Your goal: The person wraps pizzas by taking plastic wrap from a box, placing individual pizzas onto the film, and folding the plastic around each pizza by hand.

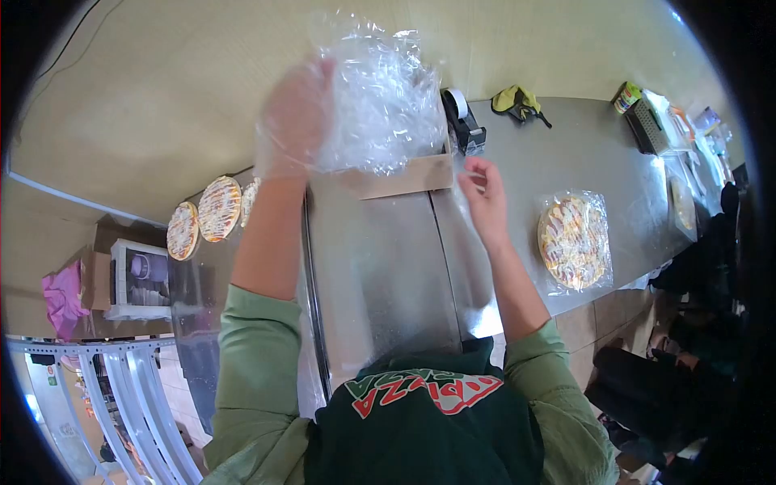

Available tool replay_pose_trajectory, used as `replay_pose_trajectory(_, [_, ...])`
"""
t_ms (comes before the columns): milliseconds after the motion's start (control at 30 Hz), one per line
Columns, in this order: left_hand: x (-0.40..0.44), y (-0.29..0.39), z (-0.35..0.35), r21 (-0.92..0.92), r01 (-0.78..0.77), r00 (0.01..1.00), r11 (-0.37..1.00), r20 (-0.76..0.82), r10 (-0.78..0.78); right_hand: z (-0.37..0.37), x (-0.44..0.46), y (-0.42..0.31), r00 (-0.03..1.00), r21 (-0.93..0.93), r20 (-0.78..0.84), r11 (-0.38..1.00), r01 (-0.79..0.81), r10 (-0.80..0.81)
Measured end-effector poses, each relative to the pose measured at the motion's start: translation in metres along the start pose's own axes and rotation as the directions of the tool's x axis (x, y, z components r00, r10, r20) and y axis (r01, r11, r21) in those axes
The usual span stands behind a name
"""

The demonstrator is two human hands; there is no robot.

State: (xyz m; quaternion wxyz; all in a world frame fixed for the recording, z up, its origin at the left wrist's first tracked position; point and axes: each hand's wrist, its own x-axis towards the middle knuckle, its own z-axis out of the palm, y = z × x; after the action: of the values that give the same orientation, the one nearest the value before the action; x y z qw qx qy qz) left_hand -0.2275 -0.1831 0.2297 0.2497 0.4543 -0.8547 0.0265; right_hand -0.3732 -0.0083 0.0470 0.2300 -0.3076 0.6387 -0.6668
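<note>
My left hand [297, 121], blurred by motion, is at the left side of a heap of clear plastic bags [384, 101]. Thin film spreads over this hand, and its fingers seem closed on a plastic bag. The bags rise out of a low cardboard box [404, 178] at the back of the metal table. Just right of the box is my right hand [487, 202], raised with loosely curled fingers, and I make out nothing between them. Beyond its fingertips stands a black tape dispenser [465, 125]. Farther right, a pizza [574, 242] lies in clear plastic wrapping.
Several unwrapped pizzas [219, 208] lie on the left. A yellow-black item [517, 103] rests by the wall. At the far right are a grey basket [647, 125] and assorted items. A white metal rack [133, 404] stands lower left. Dark clothing of another person [638, 388] shows lower right.
</note>
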Motion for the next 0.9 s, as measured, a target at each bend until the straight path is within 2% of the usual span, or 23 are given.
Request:
replay_pose_trajectory(67, [0.013, -0.013, -0.020, -0.196, 0.054, 0.994, 0.979, -0.086, -0.072, 0.025, -0.005, -0.032, 0.964, -0.138, -0.026, 0.956, 0.259, -0.265])
replay_pose_trajectory(100, [0.012, -0.026, -0.022, -0.478, 0.009, 0.995, 0.878, -0.083, -0.056, 0.035, -0.005, -0.047, 0.922, -0.215, -0.020, 0.902, 0.374, -0.387])
replay_pose_trajectory(133, [0.008, -0.042, -0.020, -0.717, -0.037, 0.996, 0.697, -0.086, -0.036, 0.045, -0.005, -0.056, 0.864, -0.290, -0.006, 0.828, 0.480, -0.503])
replay_pose_trajectory(167, [0.004, -0.053, -0.015, -0.890, -0.079, 0.995, 0.449, -0.096, -0.014, 0.054, -0.003, -0.059, 0.882, -0.265, -0.008, 0.851, 0.453, -0.472])
replay_pose_trajectory(233, [-0.007, -0.063, -0.003, -0.985, 0.033, 0.994, 0.169, 0.014, -0.112, 0.070, 0.004, -0.061, 0.912, -0.220, -0.012, 0.891, 0.398, -0.410])
replay_pose_trajectory(267, [-0.011, -0.067, 0.002, -0.996, 0.083, 0.986, 0.018, 0.079, -0.144, 0.078, 0.004, -0.058, 0.827, -0.295, 0.067, 0.781, 0.551, -0.558])
replay_pose_trajectory(333, [-0.022, -0.063, 0.008, -0.954, 0.266, 0.899, -0.135, 0.296, -0.322, 0.097, 0.001, -0.056, 0.585, -0.390, 0.265, 0.470, 0.792, -0.766])
replay_pose_trajectory(367, [-0.028, -0.058, 0.010, -0.912, 0.343, 0.824, -0.225, 0.406, -0.394, 0.112, -0.004, -0.059, 0.466, -0.349, 0.403, 0.339, 0.874, -0.788])
replay_pose_trajectory(433, [-0.039, -0.045, 0.008, -0.900, 0.344, 0.807, -0.267, 0.429, -0.407, 0.142, -0.018, -0.075, 0.196, -0.205, 0.638, 0.081, 0.975, -0.745])
replay_pose_trajectory(500, [-0.047, -0.044, -0.001, -0.913, 0.287, 0.811, -0.289, 0.392, -0.435, 0.145, 0.018, -0.045, 0.585, -0.522, 0.659, 0.273, 0.808, -0.472])
replay_pose_trajectory(533, [-0.050, -0.046, -0.007, -0.930, 0.225, 0.819, -0.289, 0.341, -0.461, 0.144, 0.038, -0.031, 0.739, -0.668, 0.602, 0.316, 0.674, -0.302])
replay_pose_trajectory(567, [-0.053, -0.049, -0.014, -0.945, 0.161, 0.821, -0.286, 0.289, -0.492, 0.145, 0.046, -0.026, 0.816, -0.746, 0.566, 0.348, 0.568, -0.119])
replay_pose_trajectory(600, [-0.058, -0.059, -0.023, -0.949, 0.050, 0.836, -0.310, 0.210, -0.508, 0.144, 0.050, -0.021, 0.857, -0.817, 0.509, 0.357, 0.453, 0.076])
replay_pose_trajectory(667, [-0.063, -0.089, -0.050, -0.926, -0.165, 0.842, -0.338, 0.046, -0.537, 0.139, 0.060, -0.009, 0.870, -0.832, 0.475, 0.390, 0.395, 0.134])
replay_pose_trajectory(700, [-0.064, -0.097, -0.066, -0.943, -0.160, 0.842, -0.292, 0.023, -0.538, 0.135, 0.061, -0.003, 0.870, -0.837, 0.465, 0.404, 0.370, 0.166])
replay_pose_trajectory(800, [-0.079, -0.120, -0.098, -0.968, -0.185, 0.822, -0.171, -0.057, -0.566, 0.133, 0.064, -0.001, 0.862, -0.813, 0.494, 0.411, 0.412, 0.113])
replay_pose_trajectory(900, [-0.107, -0.132, -0.092, -0.976, -0.179, 0.816, -0.124, -0.076, -0.573, 0.124, 0.072, 0.014, 0.787, -0.629, 0.607, 0.535, 0.563, -0.115])
